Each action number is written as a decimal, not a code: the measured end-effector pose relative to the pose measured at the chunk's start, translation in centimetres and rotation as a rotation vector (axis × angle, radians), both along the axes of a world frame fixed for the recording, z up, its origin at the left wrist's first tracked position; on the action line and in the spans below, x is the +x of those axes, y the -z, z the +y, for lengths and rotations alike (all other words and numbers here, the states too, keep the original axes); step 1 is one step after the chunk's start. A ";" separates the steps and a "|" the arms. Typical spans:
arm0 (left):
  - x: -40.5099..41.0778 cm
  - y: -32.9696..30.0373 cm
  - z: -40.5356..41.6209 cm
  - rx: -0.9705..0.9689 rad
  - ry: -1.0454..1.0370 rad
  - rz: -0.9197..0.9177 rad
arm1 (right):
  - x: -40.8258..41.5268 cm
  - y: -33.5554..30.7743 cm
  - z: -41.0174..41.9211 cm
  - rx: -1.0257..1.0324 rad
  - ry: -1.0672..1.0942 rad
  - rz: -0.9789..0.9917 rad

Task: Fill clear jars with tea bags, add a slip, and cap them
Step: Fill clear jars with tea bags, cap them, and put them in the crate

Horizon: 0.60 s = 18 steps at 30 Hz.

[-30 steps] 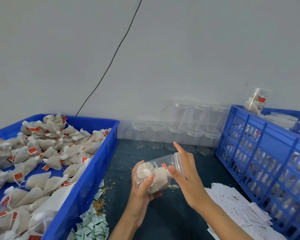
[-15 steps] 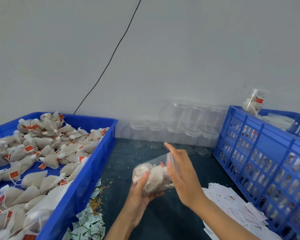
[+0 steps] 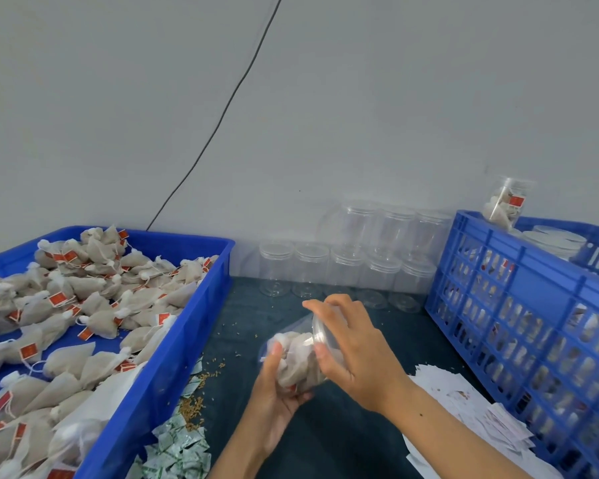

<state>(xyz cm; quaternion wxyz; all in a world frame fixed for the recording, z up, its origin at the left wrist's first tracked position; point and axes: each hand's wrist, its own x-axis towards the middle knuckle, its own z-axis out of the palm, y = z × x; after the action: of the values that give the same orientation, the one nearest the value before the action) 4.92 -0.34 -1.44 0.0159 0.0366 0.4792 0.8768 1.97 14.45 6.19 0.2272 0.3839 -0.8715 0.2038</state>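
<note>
A clear jar [image 3: 293,354] packed with tea bags lies tilted on its side above the dark table, mouth toward the upper right. My left hand [image 3: 274,385] grips its base end from below, thumb across the side. My right hand [image 3: 351,344] curls its fingers round the clear cap [image 3: 322,335] at the jar's mouth. Loose tea bags with red tags [image 3: 83,305] fill the blue tray [image 3: 173,371] at left. White paper slips [image 3: 464,406] lie piled at lower right.
Empty capped clear jars [image 3: 346,267] stand in two stacked rows against the wall. A blue slatted crate [image 3: 533,305] at right holds filled jars, one filled jar [image 3: 505,205] perched on its rim. Green-white sachets [image 3: 177,451] and spilled grains lie beside the tray.
My right hand went from flat fingers over the jar's mouth to curled round the cap. The jar sank slightly and tipped further; my left hand kept its grip.
</note>
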 end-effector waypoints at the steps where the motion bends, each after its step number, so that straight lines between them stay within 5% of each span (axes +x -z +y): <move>1: 0.1 0.0 0.1 0.002 -0.020 0.011 | 0.0 0.1 -0.1 0.010 0.011 0.002; 8: -1.1 0.5 1.0 0.025 -0.077 0.048 | 0.7 -0.7 0.4 -0.003 0.068 -0.095; 14: -1.7 -2.1 3.3 0.058 -0.049 0.102 | 0.9 -3.2 2.2 -0.641 0.109 -0.714; 18: -2.4 -5.7 5.1 0.086 0.083 0.237 | 0.3 -5.6 3.9 -0.840 0.125 -0.810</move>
<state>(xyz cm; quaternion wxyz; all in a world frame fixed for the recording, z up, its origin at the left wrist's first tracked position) 2.57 4.79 4.22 -0.0060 0.1605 0.4379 0.8845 2.22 18.32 11.81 0.0203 0.1003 -0.7543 0.6486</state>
